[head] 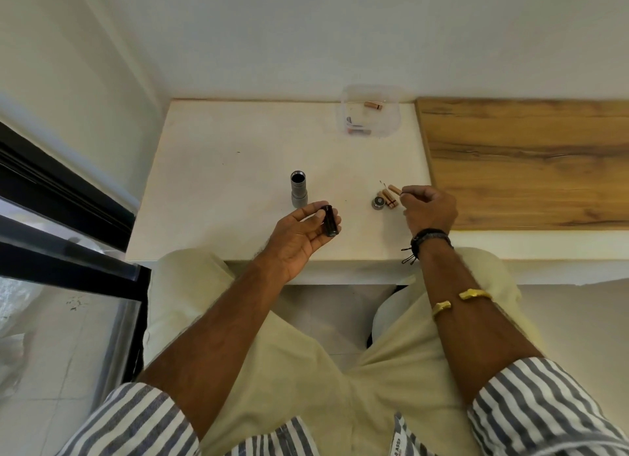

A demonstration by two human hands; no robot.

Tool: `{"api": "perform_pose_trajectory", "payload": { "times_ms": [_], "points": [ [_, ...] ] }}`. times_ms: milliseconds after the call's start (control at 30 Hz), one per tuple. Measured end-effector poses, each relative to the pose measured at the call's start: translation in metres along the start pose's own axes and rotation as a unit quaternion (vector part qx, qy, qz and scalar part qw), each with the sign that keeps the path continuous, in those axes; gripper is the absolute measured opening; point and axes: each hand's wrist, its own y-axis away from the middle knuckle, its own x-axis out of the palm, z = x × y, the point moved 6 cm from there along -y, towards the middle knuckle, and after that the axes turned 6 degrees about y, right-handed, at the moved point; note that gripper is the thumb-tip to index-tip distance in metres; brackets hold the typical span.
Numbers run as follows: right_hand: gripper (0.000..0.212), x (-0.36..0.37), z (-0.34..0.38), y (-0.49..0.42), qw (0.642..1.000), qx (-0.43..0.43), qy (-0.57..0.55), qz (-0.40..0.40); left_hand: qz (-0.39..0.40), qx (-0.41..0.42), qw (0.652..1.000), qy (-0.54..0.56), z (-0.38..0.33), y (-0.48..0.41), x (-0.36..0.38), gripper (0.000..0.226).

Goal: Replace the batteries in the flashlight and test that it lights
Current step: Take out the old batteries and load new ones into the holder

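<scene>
The silver metal flashlight tube (298,192) stands upright, open end up, on the white table (221,170), just beyond the left hand (299,234). That hand lies palm up, its fingers and thumb curled round a black cylindrical battery carrier (329,221). The right hand (430,212), fingers curled in, pinches a tan cylindrical battery (394,189) beside two more tan batteries (388,197) and a round grey end cap (378,203) lying together. A clear plastic box (388,122) sits at the table's far edge.

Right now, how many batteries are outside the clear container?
3 batteries: two lie side by side by the end cap, one at the fingertips of the right hand. The black holder in the left hand may hide more.
</scene>
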Motion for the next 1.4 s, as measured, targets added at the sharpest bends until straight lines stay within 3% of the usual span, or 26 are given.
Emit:
{"api": "perform_pose_trajectory", "payload": {
  "times_ms": [467, 633, 767, 867, 1100, 1400],
  "points": [
    [0.017, 0.008, -0.01, -0.001, 0.995, -0.01, 0.097, -0.011, -0.005, -0.002, 1.0, 0.005, 0.003, -0.001, 0.002, 0.027],
    [0.017, 0.009, 0.009, 0.001, 0.998, -0.044, 0.029, -0.038, -0.002, -0.002, 1.0, 0.015, 0.002, -0.004, 0.003, 0.026],
    [0.017, 0.025, 0.038, -0.01, 0.995, -0.087, -0.039, -0.004, -0.001, -0.003, 1.0, 0.011, 0.003, -0.008, 0.004, 0.025],
    [0.016, 0.043, 0.068, -0.03, 0.992, -0.122, -0.019, 0.02, -0.003, -0.009, 1.0, 0.011, 0.003, -0.009, 0.005, 0.029],
    [0.017, 0.1, 0.138, -0.086, 0.964, -0.205, 0.159, 0.059, -0.005, -0.02, 0.999, 0.034, 0.004, -0.01, 0.006, 0.037],
    [0.031, 0.156, 0.154, -0.122, 0.88, -0.182, 0.413, 0.147, -0.008, -0.016, 0.999, 0.047, 0.001, -0.012, 0.002, 0.037]
  ]
}}
